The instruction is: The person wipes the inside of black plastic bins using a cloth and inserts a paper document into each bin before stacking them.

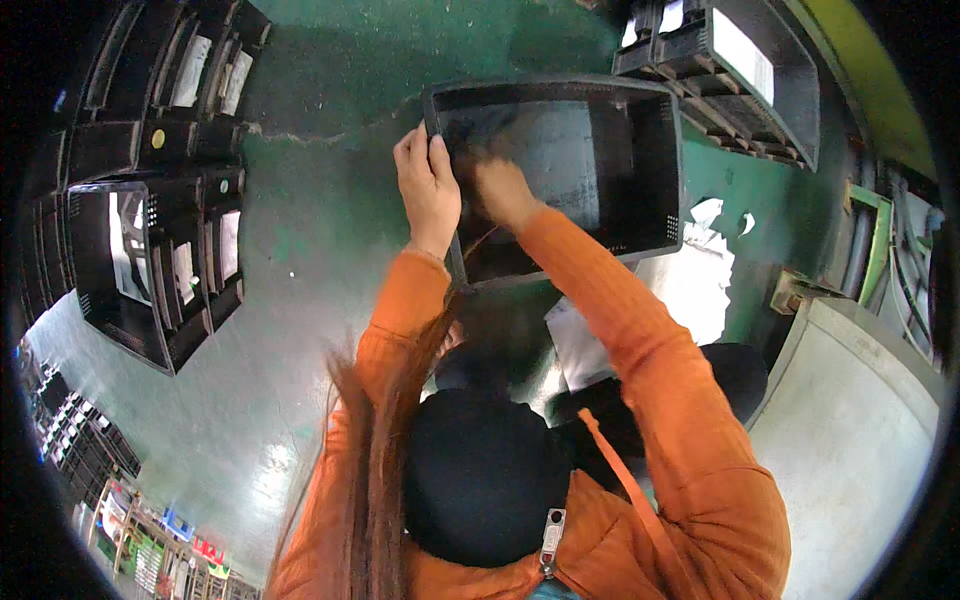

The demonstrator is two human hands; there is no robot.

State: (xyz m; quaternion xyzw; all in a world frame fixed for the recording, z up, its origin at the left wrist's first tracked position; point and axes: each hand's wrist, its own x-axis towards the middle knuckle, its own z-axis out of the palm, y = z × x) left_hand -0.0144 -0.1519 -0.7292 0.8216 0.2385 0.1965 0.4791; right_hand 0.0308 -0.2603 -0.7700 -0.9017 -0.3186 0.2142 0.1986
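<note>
A black plastic crate [655, 160] lies in front of me with its open side facing up. Its left rim is in the grip of my left hand [430, 190], with the fingers over the edge. Inside the crate, toward its left end, is my right hand [505, 190], smeared by motion. A dark blur shows beside its fingers, and I cannot make out whether it holds anything. A pale, glossy patch [565, 150] shows on the crate's bottom, right of that hand.
Stacked black crates [150, 250] stand at the left, and another black crate [740, 90] stands at the far right. White paper sheets [690, 280] lie right of my crate. A pale cabinet [850, 400] is close on my right. The floor [330, 60] is green.
</note>
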